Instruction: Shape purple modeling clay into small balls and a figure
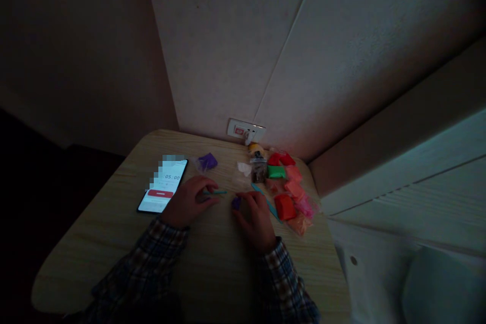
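Note:
My left hand [190, 201] is closed around a thin teal modelling tool [218, 192], whose tip points right. Between the fingers of my right hand [256, 217] is a small dark purple lump of clay [236, 203], close to the tabletop. A narrow gap separates the tool's tip from this lump. Just beyond my left hand lies a clear bag with a purple clay block [207, 161]. A flat blue tool [268, 202] rests on the table along the far side of my right hand, partly hidden by it.
A lit phone [161, 187] lies left of my left hand. Several clay packs, including a green one [276, 171] and a red-orange one [285, 207], crowd the table's right side. A wall socket with a plug [248, 136] sits behind the wooden table [212, 268].

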The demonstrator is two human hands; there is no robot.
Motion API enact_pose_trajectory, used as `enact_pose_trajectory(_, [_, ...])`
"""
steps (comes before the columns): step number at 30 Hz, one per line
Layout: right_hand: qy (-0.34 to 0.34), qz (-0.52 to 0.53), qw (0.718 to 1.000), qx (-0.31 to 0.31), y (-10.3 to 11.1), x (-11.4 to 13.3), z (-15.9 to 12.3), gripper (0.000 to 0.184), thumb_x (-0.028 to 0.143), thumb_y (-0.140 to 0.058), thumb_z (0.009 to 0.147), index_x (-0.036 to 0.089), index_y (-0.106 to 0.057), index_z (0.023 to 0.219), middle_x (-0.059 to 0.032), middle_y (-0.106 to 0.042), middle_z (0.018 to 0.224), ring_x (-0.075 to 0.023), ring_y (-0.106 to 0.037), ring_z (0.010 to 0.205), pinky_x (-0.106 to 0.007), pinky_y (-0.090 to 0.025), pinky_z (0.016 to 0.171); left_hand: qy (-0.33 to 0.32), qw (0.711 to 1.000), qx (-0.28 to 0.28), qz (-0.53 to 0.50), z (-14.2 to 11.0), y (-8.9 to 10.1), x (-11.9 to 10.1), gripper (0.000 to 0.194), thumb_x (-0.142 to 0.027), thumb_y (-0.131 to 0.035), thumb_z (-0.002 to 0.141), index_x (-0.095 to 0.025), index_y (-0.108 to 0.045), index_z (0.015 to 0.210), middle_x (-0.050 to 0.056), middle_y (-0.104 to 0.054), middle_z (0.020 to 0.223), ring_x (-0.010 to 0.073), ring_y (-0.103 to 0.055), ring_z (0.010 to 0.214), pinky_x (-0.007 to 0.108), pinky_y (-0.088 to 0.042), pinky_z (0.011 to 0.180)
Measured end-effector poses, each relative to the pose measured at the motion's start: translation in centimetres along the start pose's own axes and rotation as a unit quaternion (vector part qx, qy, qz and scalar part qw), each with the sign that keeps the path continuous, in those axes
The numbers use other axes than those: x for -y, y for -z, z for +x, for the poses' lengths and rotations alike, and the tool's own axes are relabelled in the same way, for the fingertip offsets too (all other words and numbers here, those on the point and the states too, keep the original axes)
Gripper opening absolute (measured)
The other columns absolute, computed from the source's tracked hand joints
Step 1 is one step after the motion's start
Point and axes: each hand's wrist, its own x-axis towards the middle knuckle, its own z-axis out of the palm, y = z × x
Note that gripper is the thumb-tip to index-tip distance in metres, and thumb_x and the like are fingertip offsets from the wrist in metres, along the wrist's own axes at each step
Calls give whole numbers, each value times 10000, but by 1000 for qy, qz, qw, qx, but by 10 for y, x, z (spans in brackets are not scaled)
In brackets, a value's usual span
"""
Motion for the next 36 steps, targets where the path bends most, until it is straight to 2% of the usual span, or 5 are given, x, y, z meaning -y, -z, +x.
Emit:
enact_pose_trajectory(9, [-25,7,1000,8,0,2,-1,389,210,-622,735,215,-526,1112,-86,-508,1003,-255,-477,965,-425,-399,837,-4,998,53,27,-3,-1,15,309,-239,-661,621,-203,-569,914,43,-588,928,232,-534,906,365,-426,815])
enact_pose_trajectory(15, [-34,71,994,-81,9,3,2,214,231,-477,841,191,-553,1037,-75,-526,939,-199,-514,848,-366,-437,775,3,997,72,42,-4,0,15,163,-198,-577,675,-195,-579,838,49,-598,885,228,-549,873,376,-440,800])
enact_pose_trajectory(19, [-8,108,988,-106,16,10,3,179,192,-448,849,186,-552,995,-57,-540,866,-174,-525,772,-331,-454,720,6,995,62,-73,-4,-4,4,203,-211,-568,701,-195,-564,904,48,-606,923,201,-575,862,357,-479,786])
enact_pose_trajectory(26, [128,142,981,-17,11,25,-1,250,151,-465,833,196,-536,1069,-62,-543,879,-174,-533,812,-299,-484,700,85,943,110,-301,-5,-17,-8,369,-196,-648,660,-188,-479,988,0,-600,873,155,-607,834,320,-493,798])
enact_pose_trajectory(36, [125,156,979,-27,10,25,0,236,156,-492,831,206,-528,1058,-42,-536,827,-160,-522,744,-275,-481,645,132,890,147,-411,-4,-20,-3,426,-161,-694,616,-180,-473,979,-1,-636,852,170,-599,868,322,-453,792])
